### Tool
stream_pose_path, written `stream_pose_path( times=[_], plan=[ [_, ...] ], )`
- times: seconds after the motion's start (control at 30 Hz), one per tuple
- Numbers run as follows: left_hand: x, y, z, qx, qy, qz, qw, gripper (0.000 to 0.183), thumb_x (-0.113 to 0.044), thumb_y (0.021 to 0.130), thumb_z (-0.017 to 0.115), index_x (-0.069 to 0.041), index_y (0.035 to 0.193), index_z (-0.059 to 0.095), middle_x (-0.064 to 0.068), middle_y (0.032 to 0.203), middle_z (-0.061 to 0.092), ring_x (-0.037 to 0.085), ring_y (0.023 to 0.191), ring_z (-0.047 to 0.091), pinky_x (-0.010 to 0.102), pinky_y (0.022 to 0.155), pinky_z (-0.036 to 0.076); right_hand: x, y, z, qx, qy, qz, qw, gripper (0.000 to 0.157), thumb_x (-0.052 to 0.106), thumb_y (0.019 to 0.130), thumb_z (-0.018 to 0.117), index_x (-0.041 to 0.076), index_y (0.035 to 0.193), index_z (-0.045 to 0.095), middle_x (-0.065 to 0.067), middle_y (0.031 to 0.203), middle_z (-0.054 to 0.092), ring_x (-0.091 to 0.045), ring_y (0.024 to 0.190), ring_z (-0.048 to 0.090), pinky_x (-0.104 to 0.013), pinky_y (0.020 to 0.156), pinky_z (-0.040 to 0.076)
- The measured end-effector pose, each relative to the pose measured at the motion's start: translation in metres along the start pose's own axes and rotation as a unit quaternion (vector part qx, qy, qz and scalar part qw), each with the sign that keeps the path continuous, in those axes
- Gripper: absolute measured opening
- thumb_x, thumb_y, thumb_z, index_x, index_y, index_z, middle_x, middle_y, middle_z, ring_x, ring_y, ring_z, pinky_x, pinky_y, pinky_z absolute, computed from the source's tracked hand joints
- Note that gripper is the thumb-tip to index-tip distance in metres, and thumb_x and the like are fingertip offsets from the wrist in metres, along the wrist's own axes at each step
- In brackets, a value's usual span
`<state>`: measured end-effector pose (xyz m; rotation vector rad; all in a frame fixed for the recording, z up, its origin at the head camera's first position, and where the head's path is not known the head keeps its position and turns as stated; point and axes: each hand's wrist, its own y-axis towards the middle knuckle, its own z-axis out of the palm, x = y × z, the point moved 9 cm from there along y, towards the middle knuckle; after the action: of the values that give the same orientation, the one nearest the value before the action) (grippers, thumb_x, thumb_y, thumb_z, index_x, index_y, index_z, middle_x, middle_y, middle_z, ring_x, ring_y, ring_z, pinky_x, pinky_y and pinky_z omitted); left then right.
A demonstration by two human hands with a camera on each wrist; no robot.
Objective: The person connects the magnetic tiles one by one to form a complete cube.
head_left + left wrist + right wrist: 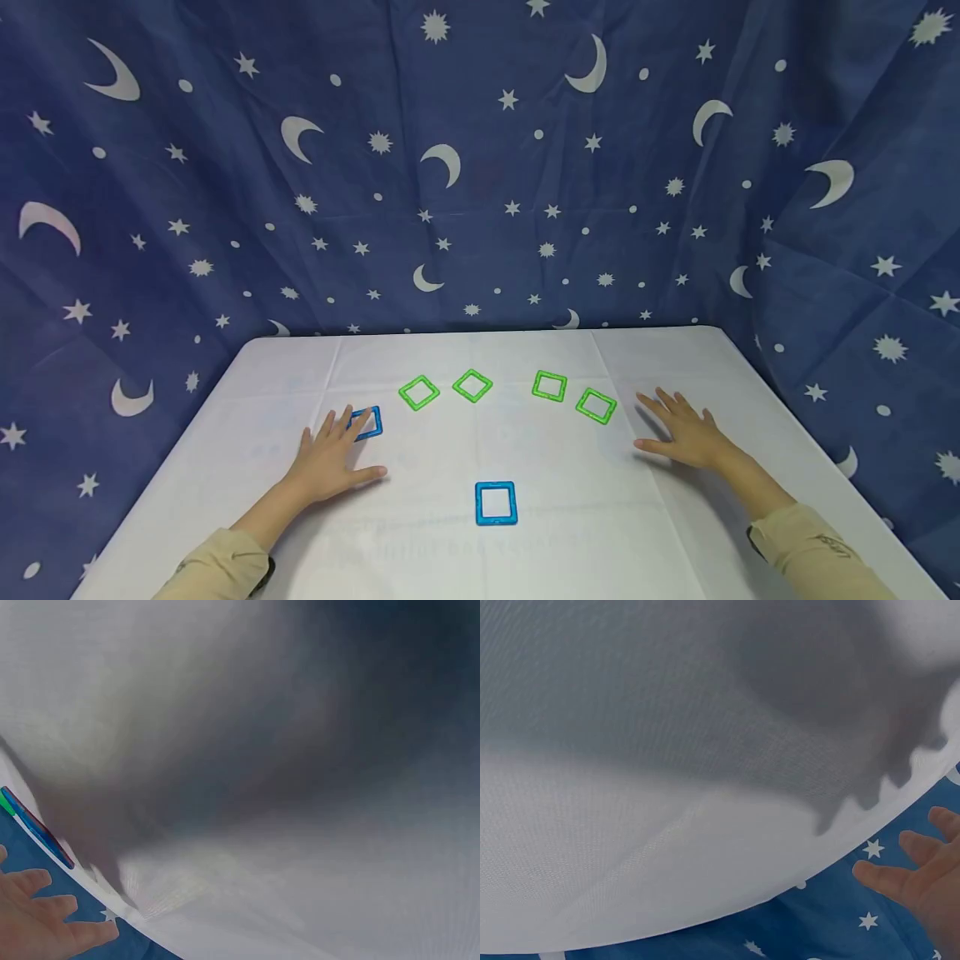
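Note:
My left hand (pixel 330 460) is spread over the left side of the table, its fingertips overlapping a blue square frame tile (pixel 377 421) in the head view. In the left wrist view that blue tile (pixel 37 831) shows edge-on beyond the spread fingers. On the right side my right hand (pixel 688 435) hovers with fingers apart and nothing in it, casting a shadow on the cloth in the right wrist view. Nearest to it lies a green square frame tile (pixel 596 406). A second blue square frame tile (pixel 496 503) lies flat at the front middle, between the hands.
Farther back lie more green square tiles: one at the left (pixel 418 392), one near the middle (pixel 472 386) and one right of it (pixel 550 386). A white cloth covers the table (pixel 555 467). Behind hangs a dark blue curtain (pixel 480 250) with moons and stars.

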<state>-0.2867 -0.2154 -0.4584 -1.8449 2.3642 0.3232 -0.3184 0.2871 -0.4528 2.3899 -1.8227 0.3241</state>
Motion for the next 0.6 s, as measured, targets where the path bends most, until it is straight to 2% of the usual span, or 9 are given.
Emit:
stream_pose_path(
  times=[0.27,0.6],
  plan=[
    [-0.002,-0.001,-0.006,-0.032,0.002,0.012,0.9994,0.092,-0.062,0.077,0.064,-0.01,0.145,0.033,0.027,0.144,0.038,0.052,0.133,0.031,0.073,0.1,0.025,0.001,0.0,-0.005,-0.007,-0.007,-0.013,1.0,0.083,0.059,0.082,0.059,0.009,0.144,0.034,-0.031,0.148,0.027,-0.058,0.131,0.025,-0.078,0.095,0.022],
    [-0.009,-0.002,-0.013,-0.055,-0.027,0.033,0.9976,0.082,-0.049,0.079,0.069,-0.005,0.142,0.039,0.024,0.137,0.048,0.043,0.127,0.044,0.058,0.099,0.04,0.01,-0.003,-0.014,-0.053,-0.018,-0.048,0.997,0.074,0.049,0.082,0.066,0.004,0.137,0.047,-0.034,0.136,0.043,-0.054,0.116,0.047,-0.065,0.085,0.044]
  ],
)
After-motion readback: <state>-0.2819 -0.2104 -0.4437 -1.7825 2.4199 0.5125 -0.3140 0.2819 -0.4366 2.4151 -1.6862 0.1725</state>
